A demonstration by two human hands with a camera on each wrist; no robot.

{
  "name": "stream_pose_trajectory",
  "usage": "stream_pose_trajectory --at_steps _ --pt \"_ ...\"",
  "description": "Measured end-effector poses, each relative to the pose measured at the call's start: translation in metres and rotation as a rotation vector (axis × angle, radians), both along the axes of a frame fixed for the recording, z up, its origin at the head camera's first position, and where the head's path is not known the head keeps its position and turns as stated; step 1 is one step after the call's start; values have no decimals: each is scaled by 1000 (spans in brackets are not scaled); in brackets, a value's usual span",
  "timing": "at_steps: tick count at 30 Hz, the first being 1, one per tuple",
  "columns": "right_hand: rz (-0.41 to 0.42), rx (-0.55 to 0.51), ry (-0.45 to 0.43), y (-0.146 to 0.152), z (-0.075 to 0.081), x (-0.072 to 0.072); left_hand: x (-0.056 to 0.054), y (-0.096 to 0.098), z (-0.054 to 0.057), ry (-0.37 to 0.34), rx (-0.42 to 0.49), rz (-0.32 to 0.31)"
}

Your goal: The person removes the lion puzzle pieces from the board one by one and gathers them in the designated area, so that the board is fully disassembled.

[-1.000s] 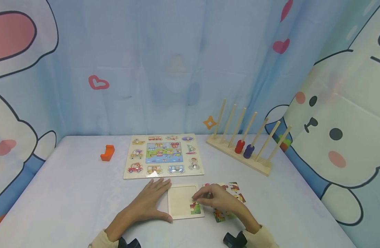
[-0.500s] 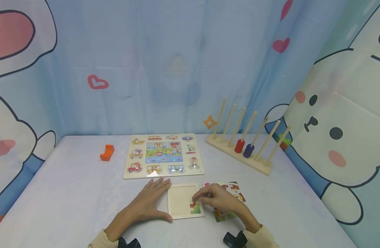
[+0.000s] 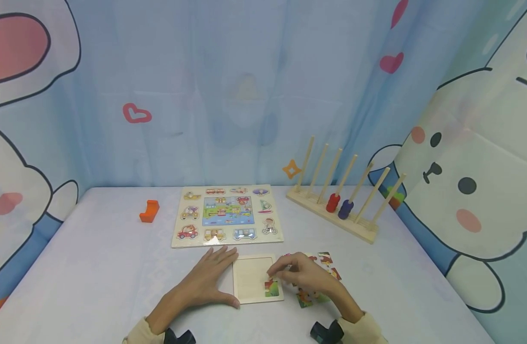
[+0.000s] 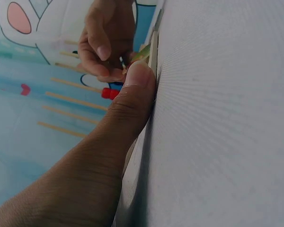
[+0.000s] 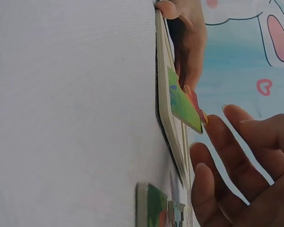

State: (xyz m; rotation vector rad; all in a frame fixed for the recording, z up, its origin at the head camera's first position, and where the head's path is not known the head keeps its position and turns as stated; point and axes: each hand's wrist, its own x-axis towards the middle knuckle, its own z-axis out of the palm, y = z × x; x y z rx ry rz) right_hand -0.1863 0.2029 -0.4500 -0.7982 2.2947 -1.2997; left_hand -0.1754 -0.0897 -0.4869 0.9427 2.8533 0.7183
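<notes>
A square wooden puzzle tray (image 3: 250, 272) lies near the table's front. My left hand (image 3: 207, 282) rests beside its left edge, fingers spread, the thumb (image 4: 137, 78) touching the near left corner. In the tray's lower right sits a green and red puzzle piece (image 3: 271, 288); the right wrist view shows this piece (image 5: 184, 101) tilted, with one edge raised off the tray. My right hand (image 3: 304, 274) has its fingers curled at the piece's upper edge, a fingertip (image 5: 210, 123) touching it. The thumb's contact is hard to see. More puzzle pieces (image 3: 305, 299) lie partly hidden under that hand.
Behind the tray lies a vehicle picture board (image 3: 228, 241). An orange block (image 3: 149, 211) stands at the back left. At the back right is a wooden peg rack (image 3: 332, 217) with red beads (image 3: 332, 203) and purple beads (image 3: 345, 209). A curtain (image 3: 246, 95) closes off the back.
The right hand's fingers shift very slightly at the piece's upper edge. The left hand and the tray hold still.
</notes>
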Motion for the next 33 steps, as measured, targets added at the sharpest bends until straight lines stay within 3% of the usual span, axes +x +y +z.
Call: stream_pose_trajectory --at_steps 9,19,33 --pt "102 -138 -64 2 -6 -3 0 0 0 2 -9 5" --pt "105 -125 -168 3 -7 -4 0 0 0 3 -5 2" --pt "76 -52 -98 1 -12 -3 0 0 1 -1 -9 2"
